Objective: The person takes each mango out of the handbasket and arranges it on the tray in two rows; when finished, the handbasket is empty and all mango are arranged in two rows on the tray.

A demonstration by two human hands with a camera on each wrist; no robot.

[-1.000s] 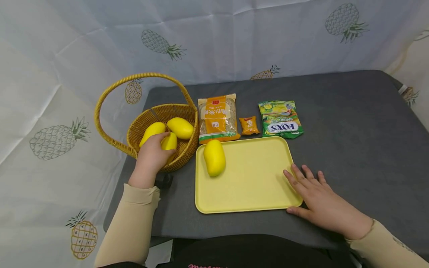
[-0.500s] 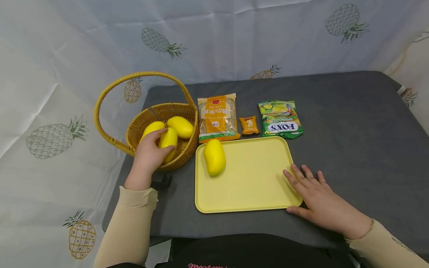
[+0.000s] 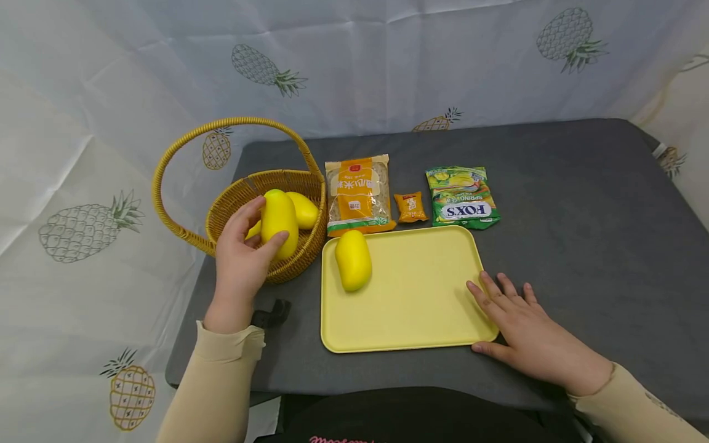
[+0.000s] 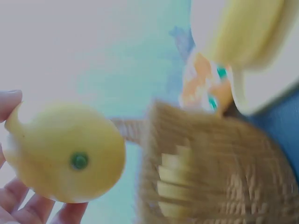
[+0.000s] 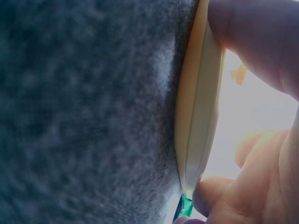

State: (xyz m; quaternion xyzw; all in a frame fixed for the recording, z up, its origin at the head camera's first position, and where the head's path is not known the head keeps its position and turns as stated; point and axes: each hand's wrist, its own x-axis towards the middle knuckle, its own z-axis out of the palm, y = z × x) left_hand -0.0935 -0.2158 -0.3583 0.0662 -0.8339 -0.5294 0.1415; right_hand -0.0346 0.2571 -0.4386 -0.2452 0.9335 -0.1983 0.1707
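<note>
Presently, held mango, head view: it is seen over the wicker basket, pinched by the left hand, with the thumb laid on its lower face and the fingers curved along its left side; its height cannot be told.

Held mango (image 3: pixel 280 223), weight: something light enough for one hand is suggested; whether it is real or moulded cannot be told.

Left hand (image 3: pixel 237 264), best hold: the thick middle is to be preferred, as the rounded ends could easily be let slip.

Wicker basket (image 3: pixel 303 261): two other mangoes (image 3: pixel 304 212) are partly shown inside.

Yellow tray (image 3: pixel 421 295): one mango (image 3: pixel 353 260) is carried near its left edge; its right edge is touched by the right hand (image 3: pixel 534 335), with fingers spread and nothing gripped.

Green tip (image 4: pixel 79 160), left wrist view: the mango's end is turned to the camera; smooth skin is shown undented, so a firm, rather slippery body is judged likely.

Tray rim (image 5: pixel 198 107), right wrist view: a thin edge is met by the fingertips; no mango is held there.
</note>
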